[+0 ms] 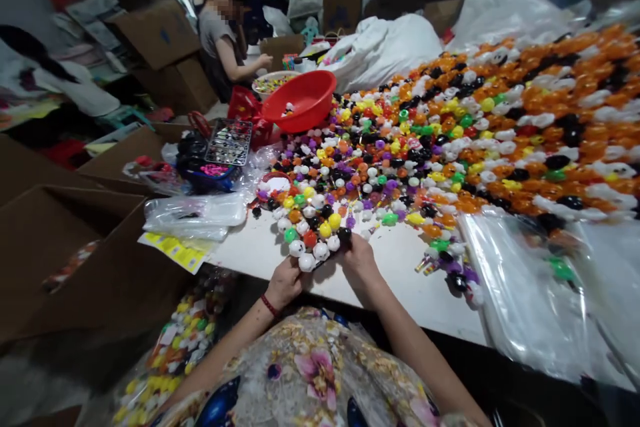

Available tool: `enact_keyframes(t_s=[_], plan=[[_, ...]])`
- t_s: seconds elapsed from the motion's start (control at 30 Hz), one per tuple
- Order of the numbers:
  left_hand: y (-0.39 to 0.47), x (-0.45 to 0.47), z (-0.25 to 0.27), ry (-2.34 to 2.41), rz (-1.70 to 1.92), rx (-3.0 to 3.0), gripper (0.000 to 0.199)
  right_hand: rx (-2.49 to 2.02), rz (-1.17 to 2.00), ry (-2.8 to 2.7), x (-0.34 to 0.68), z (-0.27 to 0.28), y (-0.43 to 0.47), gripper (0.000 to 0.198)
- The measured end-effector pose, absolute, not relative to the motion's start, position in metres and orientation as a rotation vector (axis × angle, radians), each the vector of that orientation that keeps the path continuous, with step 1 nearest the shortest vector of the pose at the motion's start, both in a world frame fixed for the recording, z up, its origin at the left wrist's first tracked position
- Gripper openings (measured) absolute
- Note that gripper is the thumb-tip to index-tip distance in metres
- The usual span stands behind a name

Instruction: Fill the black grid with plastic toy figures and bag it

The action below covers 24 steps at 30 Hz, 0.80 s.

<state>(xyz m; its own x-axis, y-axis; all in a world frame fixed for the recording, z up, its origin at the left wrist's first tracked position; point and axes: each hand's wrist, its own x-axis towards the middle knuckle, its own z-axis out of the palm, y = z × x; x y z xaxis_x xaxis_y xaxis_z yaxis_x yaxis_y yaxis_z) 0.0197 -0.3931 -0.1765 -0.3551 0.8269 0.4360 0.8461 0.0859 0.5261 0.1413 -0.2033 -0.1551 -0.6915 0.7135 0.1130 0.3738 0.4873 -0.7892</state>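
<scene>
My left hand [285, 285] and my right hand [360, 259] are closed on the two near sides of a tray of small plastic heads [309, 230], held at the table's front edge. White, yellow, green, red, orange and black heads stand close together in rows on it. Most of the tray itself is hidden under them, with only a dark edge showing. Just beyond, a big heap of similar plastic heads [370, 173] covers the white table [400, 273]. Several pieces with striped sticks [427, 265] lie to the right of my right hand.
Clear plastic bags [520, 287] lie at right, more bags [195, 213] at left above a yellow printed sheet [173, 250]. A red basin [303, 103] and a black grid tray [230, 142] stand beyond. Cardboard boxes [125, 267] flank the table's left. A person [223, 40] works at the back.
</scene>
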Motion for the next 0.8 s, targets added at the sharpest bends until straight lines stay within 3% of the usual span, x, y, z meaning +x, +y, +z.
enact_keyframes(t_s=[0.27,0.4,0.57,0.7,0.8], plan=[[-0.408,-0.004,-0.170,-2.560,-2.018,-1.197,0.022,-0.923,1.360,-2.098,0.180,-0.167,-0.232,0.030],[-0.382,-0.008,-0.169,-2.298,-2.691,-0.356,0.037,-0.963,1.681,-1.595,0.152,-0.158,-0.215,0.057],[-0.340,-0.009,-0.141,-1.833,-3.361,0.068,0.054,-0.896,2.082,-1.259,0.101,-0.130,-0.199,0.050],[-0.329,-0.004,-0.124,-1.839,-3.602,0.313,0.062,-0.986,2.264,-1.213,0.088,-0.118,-0.210,0.054],[-0.339,0.001,-0.122,-1.977,-3.460,0.315,0.059,-0.951,2.123,-1.286,0.104,-0.118,-0.217,0.063]])
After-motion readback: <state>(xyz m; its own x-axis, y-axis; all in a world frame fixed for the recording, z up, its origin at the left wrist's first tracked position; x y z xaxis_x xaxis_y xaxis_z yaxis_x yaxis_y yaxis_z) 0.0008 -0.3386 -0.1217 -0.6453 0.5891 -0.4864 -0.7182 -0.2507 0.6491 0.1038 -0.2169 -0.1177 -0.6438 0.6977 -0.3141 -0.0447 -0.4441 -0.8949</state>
